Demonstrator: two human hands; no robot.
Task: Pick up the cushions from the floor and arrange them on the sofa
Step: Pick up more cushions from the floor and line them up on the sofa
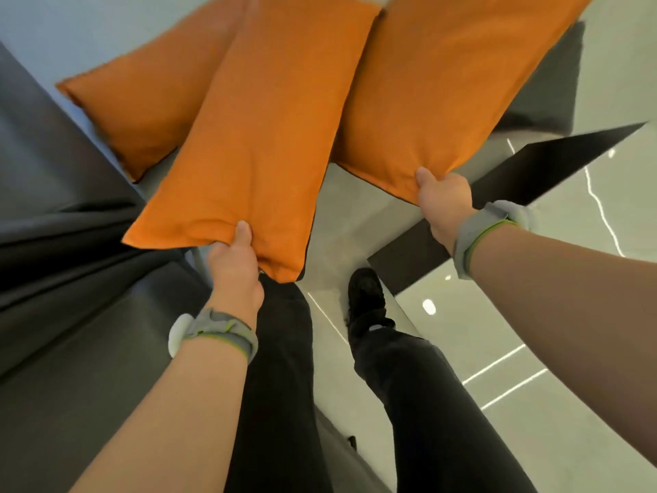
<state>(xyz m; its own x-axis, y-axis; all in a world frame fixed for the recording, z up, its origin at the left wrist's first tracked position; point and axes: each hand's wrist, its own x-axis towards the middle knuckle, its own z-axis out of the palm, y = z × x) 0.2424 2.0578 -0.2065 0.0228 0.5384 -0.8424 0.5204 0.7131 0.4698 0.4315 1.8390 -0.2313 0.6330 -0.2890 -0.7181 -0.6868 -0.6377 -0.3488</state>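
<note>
Three orange cushions fill the upper half of the head view. My left hand (pixel 236 268) grips the near edge of the middle cushion (pixel 256 137), which hangs lifted above the floor. My right hand (pixel 444 201) grips the near corner of the right cushion (pixel 444 87), also lifted. A third orange cushion (pixel 149 101) lies behind and to the left, partly covered by the middle one, next to the dark grey sofa (pixel 71 314) along the left side.
Glossy grey tiled floor (pixel 515 332) with light reflections lies on the right. A dark flat panel (pixel 497 208) sits under my right hand. My legs in black trousers and a black shoe (pixel 366 297) stand at the centre bottom.
</note>
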